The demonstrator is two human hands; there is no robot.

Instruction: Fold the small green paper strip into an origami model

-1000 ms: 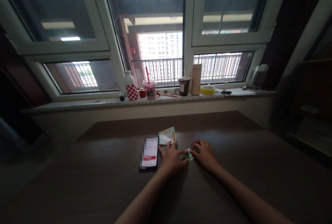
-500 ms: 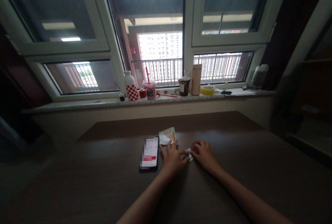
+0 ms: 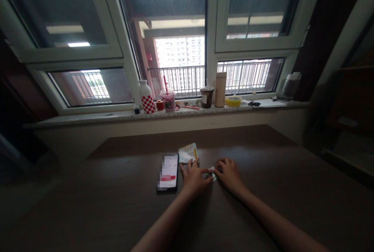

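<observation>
A small pale piece of paper lies low over the brown table between my two hands. Thumb and index finger of my left hand pinch its left side, while the other fingers spread toward a printed sheet. My right hand has its fingertips closed on the right side of the small paper. Just left of my left hand lies a phone with its screen lit, close beside the printed sheet.
Beyond the table, a windowsill holds a checkered bottle, a pink drink cup, a dark cup, a tan flask, yellow tape and black scissors.
</observation>
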